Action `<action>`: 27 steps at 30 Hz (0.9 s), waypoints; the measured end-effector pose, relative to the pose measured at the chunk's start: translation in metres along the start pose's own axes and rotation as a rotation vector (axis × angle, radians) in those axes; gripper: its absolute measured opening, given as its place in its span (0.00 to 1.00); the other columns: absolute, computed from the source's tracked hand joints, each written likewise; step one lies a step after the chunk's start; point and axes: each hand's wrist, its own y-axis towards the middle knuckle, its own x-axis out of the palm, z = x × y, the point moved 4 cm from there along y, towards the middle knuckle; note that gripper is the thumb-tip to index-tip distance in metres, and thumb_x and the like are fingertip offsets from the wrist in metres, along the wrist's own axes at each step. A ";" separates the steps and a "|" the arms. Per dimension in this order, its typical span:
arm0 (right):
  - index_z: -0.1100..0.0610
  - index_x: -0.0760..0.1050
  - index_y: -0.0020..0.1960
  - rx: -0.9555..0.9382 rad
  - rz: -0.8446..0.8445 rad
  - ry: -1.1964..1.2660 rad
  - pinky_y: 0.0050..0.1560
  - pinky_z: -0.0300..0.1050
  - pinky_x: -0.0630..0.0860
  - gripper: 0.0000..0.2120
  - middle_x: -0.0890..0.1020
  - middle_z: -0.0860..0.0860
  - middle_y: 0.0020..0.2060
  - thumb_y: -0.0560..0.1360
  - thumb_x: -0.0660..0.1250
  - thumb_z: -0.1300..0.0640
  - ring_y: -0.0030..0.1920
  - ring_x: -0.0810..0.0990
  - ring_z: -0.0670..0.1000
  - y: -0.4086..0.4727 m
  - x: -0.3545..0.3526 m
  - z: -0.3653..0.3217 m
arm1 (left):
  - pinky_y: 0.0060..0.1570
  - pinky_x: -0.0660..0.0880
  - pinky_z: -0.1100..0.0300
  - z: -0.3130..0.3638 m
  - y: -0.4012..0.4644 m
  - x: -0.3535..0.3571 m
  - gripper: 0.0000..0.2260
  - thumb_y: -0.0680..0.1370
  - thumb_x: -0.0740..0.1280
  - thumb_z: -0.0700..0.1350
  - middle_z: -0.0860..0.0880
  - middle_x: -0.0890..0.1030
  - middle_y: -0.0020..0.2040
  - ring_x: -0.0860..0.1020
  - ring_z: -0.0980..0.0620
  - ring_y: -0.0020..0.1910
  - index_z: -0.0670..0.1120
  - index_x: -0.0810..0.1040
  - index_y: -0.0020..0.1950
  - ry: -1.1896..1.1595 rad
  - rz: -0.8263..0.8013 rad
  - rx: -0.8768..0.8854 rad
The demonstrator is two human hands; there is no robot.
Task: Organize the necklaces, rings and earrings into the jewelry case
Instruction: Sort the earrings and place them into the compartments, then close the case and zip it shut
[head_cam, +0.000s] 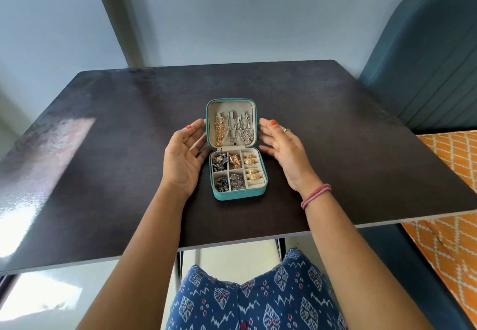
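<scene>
Three necklaces hang in the raised lid of my teal jewelry case, one gold at the left and two silvery beside it. The case lies open in the middle of the dark bench, lid tipped back away from me. In the base, four gold rings sit in the padded rolls on the right side. The earrings fill the four square compartments to the left of them: dark silvery ones in three, a coppery pair in the upper right one, as far as I can make out at this size.

My left hand is beside the left edge of the case, palm turned inward, fingers loosely extended and holding nothing; whether it touches the case I cannot tell. My right hand hovers just off the right edge, fingers spread and relaxed, clear of the case, also holding nothing. A pink band circles my right wrist.
</scene>
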 end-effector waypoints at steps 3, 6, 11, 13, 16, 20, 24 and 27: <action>0.53 0.72 0.67 -0.001 -0.013 0.028 0.58 0.43 0.76 0.18 0.77 0.51 0.65 0.81 0.56 0.48 0.65 0.75 0.49 -0.001 0.000 -0.002 | 0.54 0.77 0.55 0.000 -0.003 0.002 0.14 0.81 0.57 0.45 0.46 0.81 0.60 0.78 0.47 0.60 0.43 0.77 0.62 0.063 -0.029 0.056; 0.51 0.73 0.64 -0.007 -0.036 0.051 0.59 0.43 0.76 0.15 0.77 0.49 0.64 0.82 0.56 0.49 0.66 0.75 0.48 -0.005 0.001 -0.003 | 0.58 0.76 0.52 0.002 -0.007 0.005 0.17 0.78 0.60 0.47 0.46 0.81 0.61 0.78 0.48 0.62 0.43 0.76 0.63 0.131 -0.033 0.119; 0.49 0.74 0.63 -0.048 -0.038 0.025 0.56 0.44 0.76 0.14 0.78 0.46 0.62 0.82 0.54 0.50 0.64 0.75 0.45 -0.013 0.003 -0.006 | 0.67 0.70 0.46 0.003 -0.019 0.011 0.16 0.76 0.59 0.47 0.47 0.81 0.61 0.78 0.51 0.62 0.50 0.77 0.62 0.308 -0.039 0.211; 0.49 0.75 0.62 -0.052 -0.031 0.024 0.53 0.42 0.75 0.14 0.78 0.46 0.62 0.82 0.54 0.50 0.64 0.75 0.44 -0.017 0.002 -0.008 | 0.67 0.70 0.47 0.001 -0.023 0.012 0.16 0.78 0.59 0.46 0.48 0.80 0.61 0.77 0.51 0.63 0.50 0.77 0.64 0.372 -0.038 0.248; 0.49 0.75 0.62 -0.050 -0.026 0.023 0.53 0.42 0.75 0.14 0.78 0.46 0.62 0.82 0.54 0.50 0.64 0.75 0.44 -0.021 0.002 -0.008 | 0.66 0.72 0.51 -0.002 -0.028 0.012 0.15 0.82 0.57 0.43 0.50 0.80 0.62 0.77 0.53 0.63 0.50 0.74 0.67 0.436 -0.043 0.294; 0.48 0.76 0.61 -0.054 -0.042 0.043 0.59 0.45 0.75 0.14 0.78 0.46 0.63 0.82 0.54 0.49 0.65 0.74 0.45 -0.026 0.001 -0.009 | 0.54 0.77 0.62 0.000 -0.034 0.012 0.13 0.84 0.56 0.43 0.54 0.80 0.59 0.79 0.56 0.60 0.54 0.74 0.64 0.406 -0.067 0.288; 0.50 0.74 0.64 -0.048 -0.044 0.069 0.62 0.45 0.74 0.15 0.78 0.47 0.63 0.82 0.54 0.49 0.66 0.74 0.47 -0.032 0.000 -0.009 | 0.55 0.77 0.63 0.003 -0.041 0.012 0.14 0.84 0.55 0.42 0.56 0.79 0.60 0.78 0.61 0.59 0.53 0.75 0.64 0.401 -0.070 0.300; 0.49 0.73 0.65 -0.047 -0.044 0.068 0.61 0.44 0.74 0.16 0.78 0.44 0.61 0.82 0.54 0.48 0.64 0.76 0.45 -0.036 0.000 -0.010 | 0.57 0.76 0.63 0.004 -0.045 0.013 0.13 0.84 0.55 0.43 0.60 0.78 0.59 0.77 0.63 0.59 0.55 0.74 0.63 0.419 -0.071 0.312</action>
